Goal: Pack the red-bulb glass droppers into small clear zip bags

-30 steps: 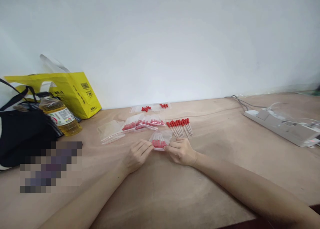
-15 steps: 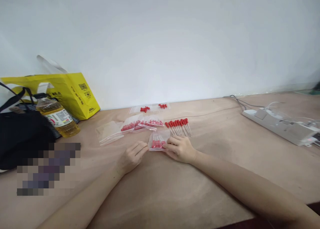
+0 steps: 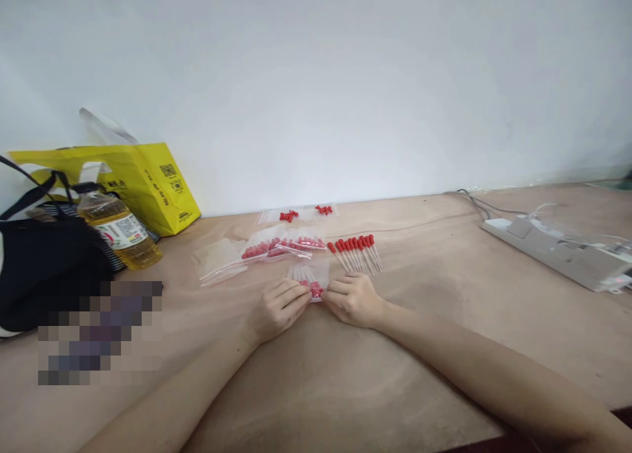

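Observation:
Between both hands lies a small clear zip bag (image 3: pixel 318 268) holding several droppers with red rubber bulbs. Its near edge is pinched by my left hand (image 3: pixel 282 309), whose fingers cover the left part of the bag. My right hand (image 3: pixel 354 300) pinches the same edge a little to the right, fingers curled. Just beyond my right hand, loose red-bulbed droppers (image 3: pixel 354 244) lie side by side in a row. Filled zip bags (image 3: pixel 284 246) of droppers overlap on the table behind the left hand, beside flat clear bags (image 3: pixel 217 261).
More bagged droppers (image 3: pixel 289 215) lie near the wall. To the left stand a yellow bag (image 3: pixel 172 206), an oil bottle (image 3: pixel 121 232) and a black bag (image 3: pixel 49 268), with a blurred-out object in front. A white power strip (image 3: pixel 553 252) with cables is at right.
My left hand has slid right along the bag's near edge, close to my right hand. It now hides more of the bag. The view has shifted slightly.

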Demonstrator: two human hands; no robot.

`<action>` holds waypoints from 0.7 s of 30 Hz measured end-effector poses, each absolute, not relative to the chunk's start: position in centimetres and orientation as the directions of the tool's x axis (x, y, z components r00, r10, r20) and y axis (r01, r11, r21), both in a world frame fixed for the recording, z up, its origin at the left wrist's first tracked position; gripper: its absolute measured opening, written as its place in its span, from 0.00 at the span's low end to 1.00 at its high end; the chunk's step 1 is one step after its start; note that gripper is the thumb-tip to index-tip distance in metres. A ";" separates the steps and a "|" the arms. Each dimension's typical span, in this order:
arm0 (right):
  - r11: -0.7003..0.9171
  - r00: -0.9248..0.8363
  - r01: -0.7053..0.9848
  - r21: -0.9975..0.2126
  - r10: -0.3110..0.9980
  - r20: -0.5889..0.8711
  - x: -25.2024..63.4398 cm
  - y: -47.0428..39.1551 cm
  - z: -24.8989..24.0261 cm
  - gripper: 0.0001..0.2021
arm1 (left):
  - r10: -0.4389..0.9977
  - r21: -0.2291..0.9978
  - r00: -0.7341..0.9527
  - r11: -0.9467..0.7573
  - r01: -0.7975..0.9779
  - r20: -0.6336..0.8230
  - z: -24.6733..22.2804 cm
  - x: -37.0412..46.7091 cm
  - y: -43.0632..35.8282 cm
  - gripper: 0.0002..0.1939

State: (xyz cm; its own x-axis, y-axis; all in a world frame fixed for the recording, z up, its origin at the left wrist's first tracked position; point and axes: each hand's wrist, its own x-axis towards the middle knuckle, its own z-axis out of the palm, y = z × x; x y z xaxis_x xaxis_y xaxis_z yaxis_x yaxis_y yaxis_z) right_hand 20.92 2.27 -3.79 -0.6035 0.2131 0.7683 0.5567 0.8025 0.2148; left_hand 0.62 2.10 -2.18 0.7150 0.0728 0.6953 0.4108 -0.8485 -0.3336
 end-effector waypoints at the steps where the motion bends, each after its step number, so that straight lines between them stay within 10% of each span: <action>1: 0.801 -0.608 0.552 0.232 0.196 0.769 20.8 2.3 -3.8 0.10 | 0.058 -0.352 0.722 -0.845 0.403 0.690 -2.2 0.7 2.1 0.05; 21: 0.757 -0.710 0.425 0.496 -0.061 0.701 20.7 1.8 -3.6 0.13 | -0.078 -0.556 0.795 -0.755 0.347 0.601 -2.2 0.3 1.9 0.07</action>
